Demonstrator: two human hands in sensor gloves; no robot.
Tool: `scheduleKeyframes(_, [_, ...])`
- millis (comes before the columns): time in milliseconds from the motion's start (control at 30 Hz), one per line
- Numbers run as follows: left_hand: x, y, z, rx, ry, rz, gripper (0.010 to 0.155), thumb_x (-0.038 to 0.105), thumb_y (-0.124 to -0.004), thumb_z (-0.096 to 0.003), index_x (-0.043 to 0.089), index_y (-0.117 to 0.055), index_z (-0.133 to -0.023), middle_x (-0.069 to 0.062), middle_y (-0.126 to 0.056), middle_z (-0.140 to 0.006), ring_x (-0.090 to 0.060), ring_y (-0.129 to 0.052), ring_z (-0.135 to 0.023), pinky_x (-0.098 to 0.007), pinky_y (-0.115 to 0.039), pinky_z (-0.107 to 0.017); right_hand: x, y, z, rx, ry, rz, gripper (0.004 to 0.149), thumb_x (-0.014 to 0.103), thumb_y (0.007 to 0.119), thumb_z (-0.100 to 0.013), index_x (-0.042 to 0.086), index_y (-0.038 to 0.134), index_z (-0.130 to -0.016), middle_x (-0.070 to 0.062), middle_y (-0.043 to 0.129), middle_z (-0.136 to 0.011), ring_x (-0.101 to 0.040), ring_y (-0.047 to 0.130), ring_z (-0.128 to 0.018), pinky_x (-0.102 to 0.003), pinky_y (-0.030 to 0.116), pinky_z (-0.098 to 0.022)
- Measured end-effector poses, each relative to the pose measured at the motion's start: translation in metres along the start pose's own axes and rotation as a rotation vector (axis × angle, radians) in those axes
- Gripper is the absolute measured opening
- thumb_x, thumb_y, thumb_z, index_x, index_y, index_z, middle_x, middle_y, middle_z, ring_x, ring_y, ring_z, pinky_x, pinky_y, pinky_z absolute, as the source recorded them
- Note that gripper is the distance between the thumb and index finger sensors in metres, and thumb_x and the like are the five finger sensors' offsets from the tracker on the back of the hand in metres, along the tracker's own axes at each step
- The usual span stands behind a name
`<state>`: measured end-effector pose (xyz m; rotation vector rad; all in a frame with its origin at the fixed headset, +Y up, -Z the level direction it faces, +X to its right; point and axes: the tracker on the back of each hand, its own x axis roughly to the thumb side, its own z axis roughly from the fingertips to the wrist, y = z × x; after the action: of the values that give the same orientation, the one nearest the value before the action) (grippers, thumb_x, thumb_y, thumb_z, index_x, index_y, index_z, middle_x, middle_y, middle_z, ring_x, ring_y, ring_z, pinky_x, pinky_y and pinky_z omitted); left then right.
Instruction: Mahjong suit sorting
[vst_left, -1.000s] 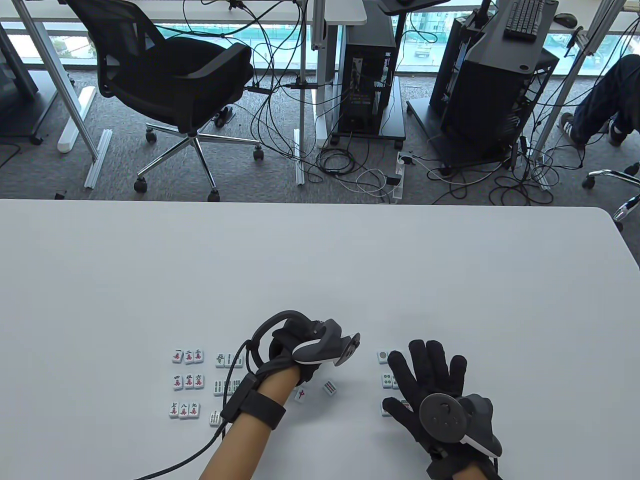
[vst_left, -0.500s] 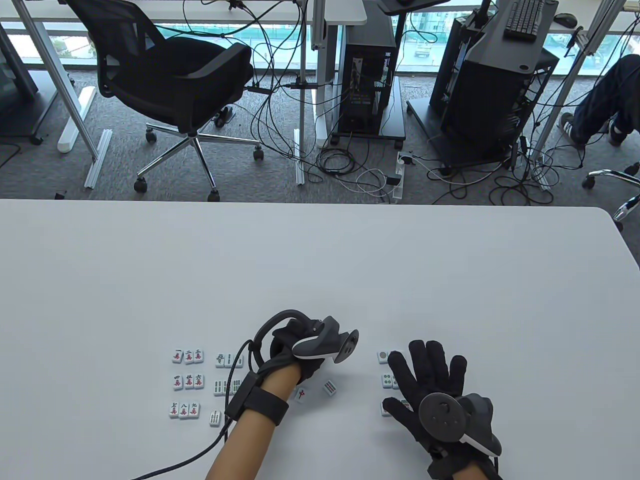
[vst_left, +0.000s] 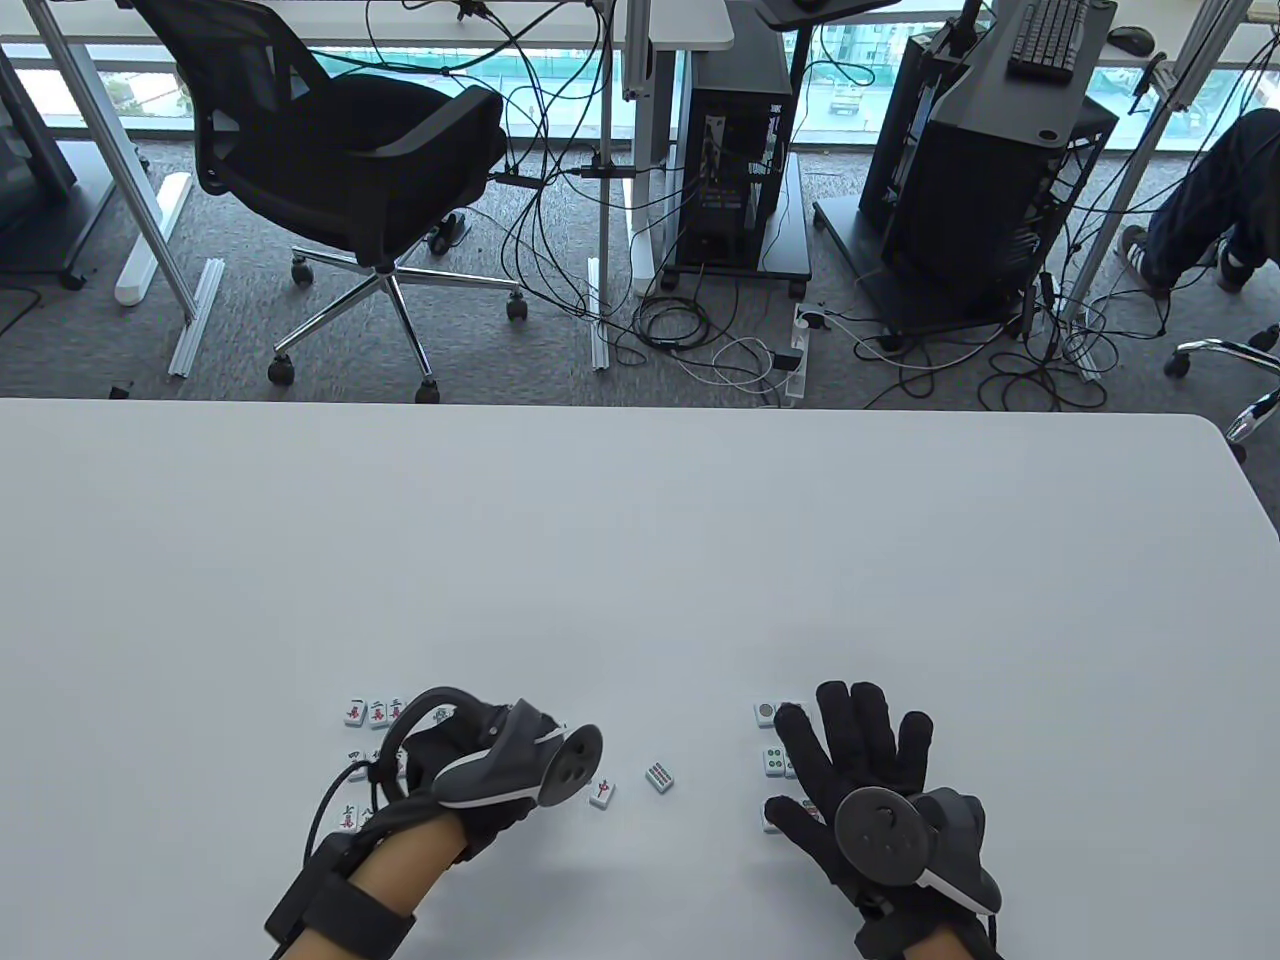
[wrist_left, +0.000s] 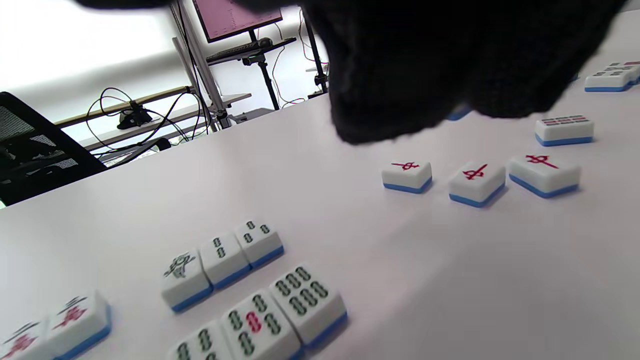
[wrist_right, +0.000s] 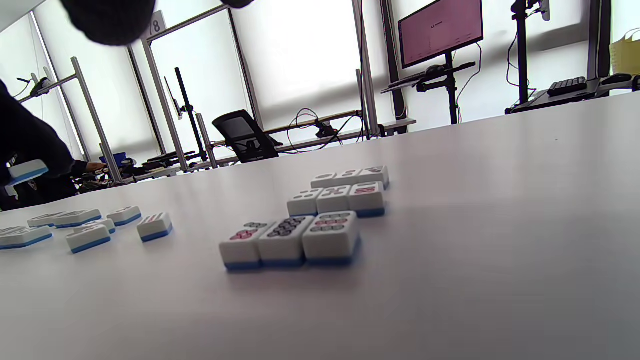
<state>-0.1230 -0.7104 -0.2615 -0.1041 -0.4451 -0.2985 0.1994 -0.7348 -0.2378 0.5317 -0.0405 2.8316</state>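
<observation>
White table fills the lower half of the frame. Beyond it, grey carpet floor. Black mesh office chair at upper left. 2 dark computer towers at upper centre and right, with tangled cables below. Daylit windows along the top edge. A seated person's leg at upper right.

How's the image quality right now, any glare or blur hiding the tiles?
Table view: even light, sharp; the left hand and right hand cover parts of the tile groups. Left wrist view: background windows blown out, glove a dark blur up top, bamboo tiles crisp. Right wrist view: bright backlit windows, dot tiles readable but at a grazing angle.
</observation>
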Motion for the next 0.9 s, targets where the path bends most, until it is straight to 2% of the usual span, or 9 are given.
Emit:
scheduleKeyframes(167, [-0.007,-0.029,0.033,-0.068,0.023,-0.032,0.061,0.055,-0.088,-0.0283,0.018,-0.088,-0.077,0.017,-0.1,-0.028,-0.003,-0.089,0.001,-0.032,-0.085,-0.012,0.001,0.001,0.0,0.006,-0.002,0.011,0.075,0.061,0.058,-0.052,0.035,0.02,-0.112,-0.008,0.004,-0.118,-0.037,-0.005,-0.104,-0.069,0.003,-0.07])
scheduleKeyframes(300, [-0.01,-0.046,0.04,-0.083,0.024,-0.029,0.061,0.054,-0.088,-0.028,0.018,-0.088,-0.077,0.017,-0.1,-0.028,-0.003,-0.089,0.001,-0.032,-0.085,-0.013,0.003,0.002,0.0,0.01,-0.005,0.023,0.075,0.061,0.058,-0.052,0.035,0.02,-0.112,-0.01,0.004,-0.118,-0.037,-0.004,-0.104,-0.069,0.004,-0.07])
scheduleKeyframes(533, [-0.011,-0.061,0.04,-0.095,0.039,-0.094,0.061,0.054,-0.089,-0.0279,0.019,-0.087,-0.078,0.017,-0.1,-0.028,-0.003,-0.089,0.001,-0.032,-0.085,-0.013,0.004,0.003,0.0,0.015,-0.001,0.029,0.076,0.061,0.058,-0.052,0.035,0.02,-0.112,-0.008,0.005,-0.118,-0.038,-0.004,-0.104,-0.069,0.004,-0.07])
scheduleKeyframes(733, [-0.011,-0.062,0.042,-0.07,0.042,-0.122,0.063,0.055,-0.087,-0.0284,0.02,-0.086,-0.08,0.016,-0.101,-0.03,-0.004,-0.089,0.0,-0.032,-0.085,-0.013,0.003,0.002,-0.001,0.02,0.001,0.026,0.075,0.061,0.058,-0.052,0.035,0.02,-0.112,-0.01,0.005,-0.118,-0.037,-0.004,-0.104,-0.069,0.004,-0.07])
scheduleKeyframes(900, [-0.005,-0.044,0.042,-0.02,0.033,-0.119,0.063,0.057,-0.087,-0.0284,0.021,-0.086,-0.081,0.015,-0.102,-0.031,-0.004,-0.09,-0.001,-0.033,-0.085,-0.014,0.002,0.002,-0.001,0.019,0.002,0.017,0.075,0.061,0.058,-0.052,0.035,0.02,-0.112,-0.008,0.005,-0.118,-0.037,-0.004,-0.104,-0.069,0.003,-0.07])
